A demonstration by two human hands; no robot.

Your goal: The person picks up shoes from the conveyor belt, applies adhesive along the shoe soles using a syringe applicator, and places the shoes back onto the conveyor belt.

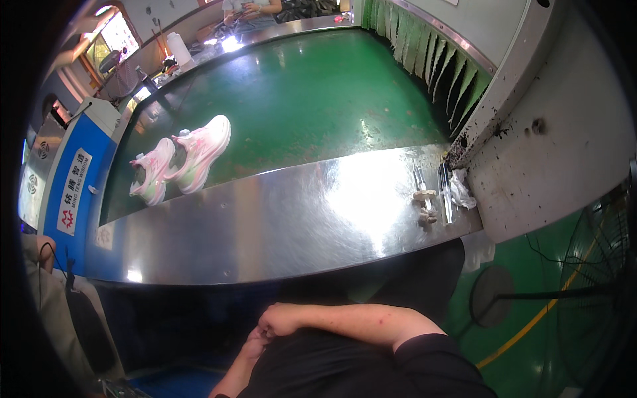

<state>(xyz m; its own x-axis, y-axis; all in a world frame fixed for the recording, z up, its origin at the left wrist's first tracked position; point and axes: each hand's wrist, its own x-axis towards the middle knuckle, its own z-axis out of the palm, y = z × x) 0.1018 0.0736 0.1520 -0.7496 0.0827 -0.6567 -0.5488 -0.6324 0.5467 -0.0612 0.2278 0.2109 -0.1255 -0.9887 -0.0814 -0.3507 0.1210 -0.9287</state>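
Observation:
In front of my body, just short of the metal ledge, my two hands meet. My right hand (281,320) is closed, with its fingers curled against the left one. My left hand (253,345) is closed too, its fingers pressed up to the right hand. Whether anything small lies between them is hidden. Beyond the ledge, at the left of a green conveyor belt (298,86), stand two pink and white sneakers, a nearer one (154,174) and a farther one (204,151), side by side. Both hands are well apart from them.
Pen-like tools (446,192) and a crumpled white wad (460,189) lie at the right of the steel ledge (279,212). A green strip curtain (431,56) hangs at the machine opening. A black fan (590,272) stands at right. Another person (249,8) sits at the far side.

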